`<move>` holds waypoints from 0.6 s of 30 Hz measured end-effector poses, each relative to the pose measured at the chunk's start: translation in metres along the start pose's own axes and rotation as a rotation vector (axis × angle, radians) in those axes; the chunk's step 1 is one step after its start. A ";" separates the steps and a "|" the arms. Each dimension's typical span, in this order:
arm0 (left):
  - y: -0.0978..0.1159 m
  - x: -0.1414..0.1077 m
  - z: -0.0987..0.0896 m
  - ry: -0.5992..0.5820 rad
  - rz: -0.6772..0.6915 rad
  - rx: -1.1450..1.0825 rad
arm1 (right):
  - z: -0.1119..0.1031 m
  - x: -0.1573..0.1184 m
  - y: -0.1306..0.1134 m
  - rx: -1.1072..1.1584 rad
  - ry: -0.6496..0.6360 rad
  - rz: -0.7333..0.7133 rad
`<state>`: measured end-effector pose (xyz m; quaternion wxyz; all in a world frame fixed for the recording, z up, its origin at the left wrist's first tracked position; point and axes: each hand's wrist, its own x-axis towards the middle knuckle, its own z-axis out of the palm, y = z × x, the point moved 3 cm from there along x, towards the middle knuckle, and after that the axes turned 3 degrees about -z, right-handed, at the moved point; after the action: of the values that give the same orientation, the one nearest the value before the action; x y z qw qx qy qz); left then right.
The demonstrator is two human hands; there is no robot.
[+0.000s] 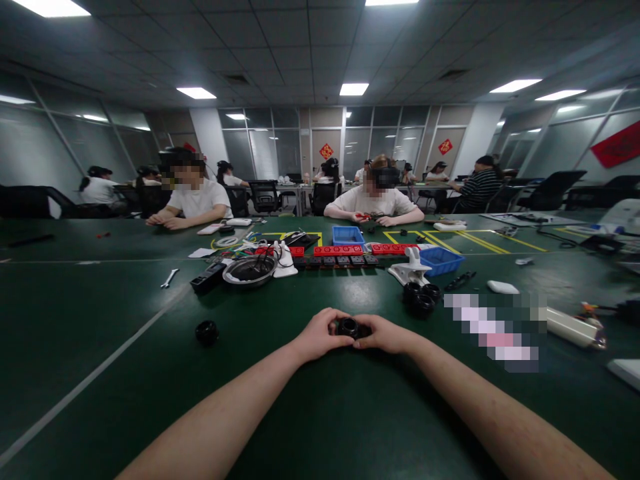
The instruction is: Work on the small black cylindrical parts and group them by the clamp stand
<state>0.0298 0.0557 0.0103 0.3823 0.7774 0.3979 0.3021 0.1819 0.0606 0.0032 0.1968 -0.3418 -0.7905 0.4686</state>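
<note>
Between my two hands is a small black ring-shaped part point(349, 327) with a round opening facing up. My left hand point(323, 335) wraps its thumb and fingers around the left side. From the other side, my right hand point(381, 335) grips it with the thumb at the front. Several similar black ring-shaped parts point(421, 300) sit in a cluster ahead and to the right. One more black ring-shaped part point(207, 333) lies apart on the green table point(280, 427), to the left of my hands.
Ahead stand a metal bowl point(250, 272) with black cable, red power strips point(337, 251), a blue bin point(443, 260) and a white clamp stand point(413, 268). A wrench point(170, 278) lies left; a beige cylinder point(573, 327) lies right. Two people sit across the table.
</note>
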 end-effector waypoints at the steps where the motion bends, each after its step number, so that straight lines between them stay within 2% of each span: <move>1: 0.000 0.000 0.000 0.001 0.002 -0.005 | 0.000 0.000 0.001 -0.006 0.007 0.002; 7: -0.001 0.001 0.001 0.016 0.000 0.009 | -0.001 0.000 0.000 -0.049 0.033 0.002; 10: 0.000 0.001 0.001 0.040 -0.012 0.047 | -0.001 0.002 0.002 -0.138 0.092 0.022; 13: 0.001 0.000 0.003 0.103 -0.038 0.106 | 0.003 0.004 0.003 -0.284 0.200 0.060; 18: -0.001 -0.002 0.007 0.287 -0.095 0.190 | 0.015 0.006 -0.002 -0.623 0.454 0.185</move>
<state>0.0336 0.0519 0.0055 0.2601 0.7392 0.5114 0.3528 0.1680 0.0554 -0.0026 0.2104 -0.5499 -0.7971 0.1343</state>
